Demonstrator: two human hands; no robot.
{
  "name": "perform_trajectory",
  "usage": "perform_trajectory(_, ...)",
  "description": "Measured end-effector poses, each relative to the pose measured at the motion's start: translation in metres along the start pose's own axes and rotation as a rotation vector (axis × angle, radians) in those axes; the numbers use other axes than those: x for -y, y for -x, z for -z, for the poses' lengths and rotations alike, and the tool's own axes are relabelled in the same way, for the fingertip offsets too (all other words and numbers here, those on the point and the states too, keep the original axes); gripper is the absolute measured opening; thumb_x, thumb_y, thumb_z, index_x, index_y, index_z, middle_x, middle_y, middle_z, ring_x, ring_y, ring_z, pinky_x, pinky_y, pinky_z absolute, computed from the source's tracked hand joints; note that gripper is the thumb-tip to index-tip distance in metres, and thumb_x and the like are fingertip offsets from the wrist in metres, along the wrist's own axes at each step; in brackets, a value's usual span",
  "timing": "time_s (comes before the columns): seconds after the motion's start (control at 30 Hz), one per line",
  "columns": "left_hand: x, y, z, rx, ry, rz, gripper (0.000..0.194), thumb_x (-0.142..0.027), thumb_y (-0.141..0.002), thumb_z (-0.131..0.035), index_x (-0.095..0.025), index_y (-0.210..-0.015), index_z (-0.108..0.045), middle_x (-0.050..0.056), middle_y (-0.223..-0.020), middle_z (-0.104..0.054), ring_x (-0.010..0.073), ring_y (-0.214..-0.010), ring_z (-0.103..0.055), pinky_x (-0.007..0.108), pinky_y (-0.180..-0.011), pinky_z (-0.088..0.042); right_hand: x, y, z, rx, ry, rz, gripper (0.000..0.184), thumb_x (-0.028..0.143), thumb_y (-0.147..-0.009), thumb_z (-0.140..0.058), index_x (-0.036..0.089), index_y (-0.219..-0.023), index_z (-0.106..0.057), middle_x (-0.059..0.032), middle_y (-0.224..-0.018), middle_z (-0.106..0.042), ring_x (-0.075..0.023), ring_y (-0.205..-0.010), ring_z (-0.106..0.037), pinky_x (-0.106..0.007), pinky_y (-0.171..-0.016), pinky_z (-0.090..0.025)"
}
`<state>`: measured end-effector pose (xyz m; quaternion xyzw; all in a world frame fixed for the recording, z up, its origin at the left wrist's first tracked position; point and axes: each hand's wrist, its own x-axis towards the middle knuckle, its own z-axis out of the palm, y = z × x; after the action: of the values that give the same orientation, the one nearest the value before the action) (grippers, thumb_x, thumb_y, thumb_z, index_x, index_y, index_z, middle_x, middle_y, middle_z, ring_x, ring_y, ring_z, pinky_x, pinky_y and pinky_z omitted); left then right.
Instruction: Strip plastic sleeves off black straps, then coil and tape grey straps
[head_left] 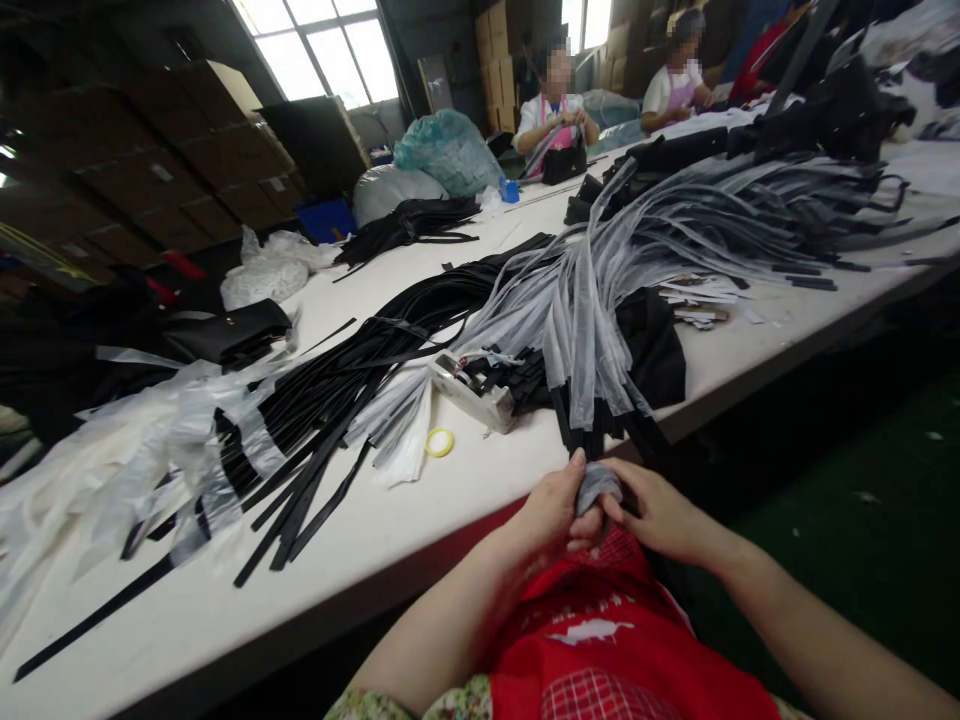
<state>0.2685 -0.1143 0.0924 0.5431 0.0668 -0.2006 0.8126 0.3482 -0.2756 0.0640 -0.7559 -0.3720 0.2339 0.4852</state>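
In front of my red apron, just off the table edge, both hands close round a bunched grey plastic-wrapped strap [598, 484]. My left hand [559, 505] grips it with the thumb on top and the fingers curled beneath. From the other side, my right hand [645, 500] pinches it; some fingertips are hidden. Straight ahead, a heap of black straps in clear plastic sleeves [589, 330] hangs toward the table's edge. Bare black straps [390, 350] fan out to the left. Between them lie a tape dispenser [474, 392] and a yellow tape roll [439, 442].
The long white table [450, 500] runs from lower left to upper right. Loose plastic film [150, 450] covers its left end. Paper scraps [701, 300] lie right of the straps. Two co-workers [559, 120] work at the far side; cartons [150, 150] are stacked behind.
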Motion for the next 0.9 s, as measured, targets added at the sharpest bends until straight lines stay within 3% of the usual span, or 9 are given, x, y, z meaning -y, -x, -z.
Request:
perform_trajectory(0.1,-0.007,-0.008,0.01,-0.219,-0.017,-0.202,0.074,-0.068,-0.092,-0.016,-0.012,-0.095,-0.064,-0.007,-0.046,-0.035,0.011,-0.038,-0.036,0.03,-0.053,-0.047,0.018,0.008,-0.043,0.209,-0.236,-0.179,0.046,0.056,-0.09,-0.045,0.015,-0.092,-0.066,-0.005,-0.079,-0.063,-0.0187,-0.076,-0.058,-0.032,-0.076,-0.049)
perform_trajectory(0.2,-0.003,-0.011,0.029,-0.513,-0.467,-0.485,0.063,-0.064,-0.093,-0.024,-0.014,-0.105,-0.06,0.008,-0.084,-0.06,0.0206,-0.079,-0.059,0.039,-0.085,-0.048,0.024,0.018,-0.058,0.458,-0.368,-0.252,0.048,0.061,-0.084,-0.054,0.015,-0.08,-0.065,0.0002,-0.067,-0.053,-0.0118,-0.065,-0.05,-0.023,-0.065,-0.044)
perform_trajectory(0.27,0.004,-0.008,0.039,-0.473,-0.799,-0.549,0.063,-0.066,-0.091,-0.028,-0.014,-0.103,-0.062,0.017,-0.105,-0.061,0.028,-0.101,-0.057,0.045,-0.097,-0.041,0.021,0.022,-0.044,0.453,-0.45,-0.25,0.046,0.061,-0.079,-0.062,0.015,-0.08,-0.064,0.0011,-0.066,-0.052,-0.0086,-0.061,-0.047,-0.019,-0.06,-0.04)
perform_trajectory(0.37,0.013,0.002,0.04,-0.218,-0.981,-0.405,0.069,-0.071,-0.088,-0.024,-0.016,-0.089,-0.065,0.012,-0.082,-0.064,0.0254,-0.079,-0.059,0.04,-0.081,-0.046,0.01,0.018,0.0,0.243,-0.488,-0.234,0.053,0.066,-0.084,-0.05,0.014,-0.076,-0.06,0.0021,-0.055,-0.049,-0.0058,-0.043,-0.037,-0.018,-0.044,-0.033)
perform_trajectory(0.43,0.014,0.009,0.034,-0.123,-0.808,-0.22,0.077,-0.073,-0.088,-0.015,-0.016,-0.077,-0.065,0.004,-0.056,-0.054,0.0182,-0.053,-0.051,0.032,-0.059,-0.045,0.001,0.011,0.026,0.098,-0.309,-0.212,0.052,0.064,-0.086,-0.047,0.015,-0.08,-0.062,-0.0004,-0.056,-0.055,-0.0094,-0.042,-0.044,-0.022,-0.044,-0.039)
perform_trajectory(0.5,0.01,0.012,0.027,-0.044,-0.482,-0.061,0.084,-0.074,-0.088,-0.008,-0.014,-0.071,-0.065,-0.001,-0.04,-0.04,0.0135,-0.037,-0.04,0.027,-0.045,-0.038,-0.006,0.004,0.038,-0.046,-0.004,-0.165,0.045,0.058,-0.083,-0.057,0.016,-0.097,-0.065,-0.0085,-0.084,-0.068,-0.0196,-0.072,-0.064,-0.03,-0.068,-0.052)
perform_trajectory(0.6,-0.003,0.01,0.024,0.062,0.017,0.033,0.084,-0.071,-0.09,-0.008,-0.012,-0.066,-0.063,-0.006,-0.03,-0.028,0.0096,-0.026,-0.026,0.024,-0.039,-0.036,-0.011,-0.002,0.031,-0.139,0.297,-0.107,0.056,0.051,-0.075,-0.069,0.018,-0.119,-0.062,-0.0144,-0.125,-0.062,-0.0308,-0.117,-0.055,-0.042,-0.104,-0.04)
perform_trajectory(0.73,-0.033,0.01,0.035,0.029,0.44,-0.015,0.081,-0.062,-0.096,-0.007,-0.011,-0.068,-0.063,-0.009,-0.029,-0.02,0.0077,-0.024,-0.018,0.022,-0.038,-0.037,-0.013,-0.007,0.004,0.048,0.181,-0.098,0.041,0.045,-0.083,-0.06,0.017,-0.113,-0.065,-0.0119,-0.114,-0.068,-0.0289,-0.106,-0.062,-0.04,-0.097,-0.045)
perform_trajectory(0.9,-0.074,0.014,0.054,-0.2,0.504,-0.289,0.067,-0.058,-0.097,-0.024,-0.007,-0.088,-0.066,-0.007,-0.046,-0.037,0.0072,-0.038,-0.037,0.024,-0.057,-0.048,-0.013,-0.005,-0.021,0.192,-0.065,-0.182,0.044,0.054,-0.091,-0.048,0.016,-0.106,-0.065,-0.0039,-0.076,-0.065,-0.0201,-0.073,-0.061,-0.033,-0.074,-0.048)
